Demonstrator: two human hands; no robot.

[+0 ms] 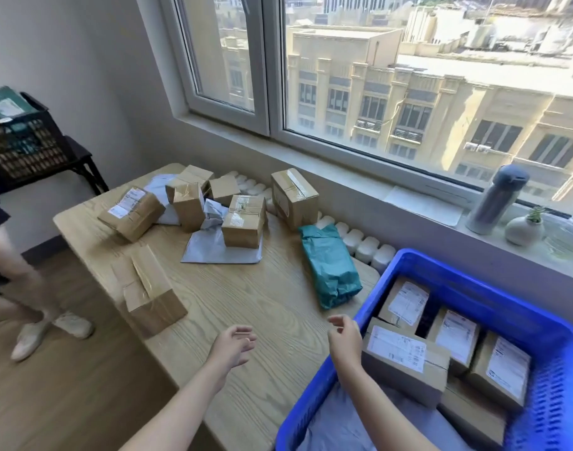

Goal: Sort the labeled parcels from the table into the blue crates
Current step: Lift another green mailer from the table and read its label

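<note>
Wood table (pixel 252 297) under window (pixel 408 76), parcels (pixel 242 222) scattered; blue crate (pixel 473 281) beside; left hand (pixel 234 345), right hand (pixel 345 341) loose, empty.

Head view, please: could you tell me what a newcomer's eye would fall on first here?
The bright blue crate at lower right, holding labelled boxes, stands out first. Next comes the teal parcel on the wooden table beside it, then the brown boxes clustered at the table's far end.

parcel labels (pixel 408 302) (white), print unreadable
</note>
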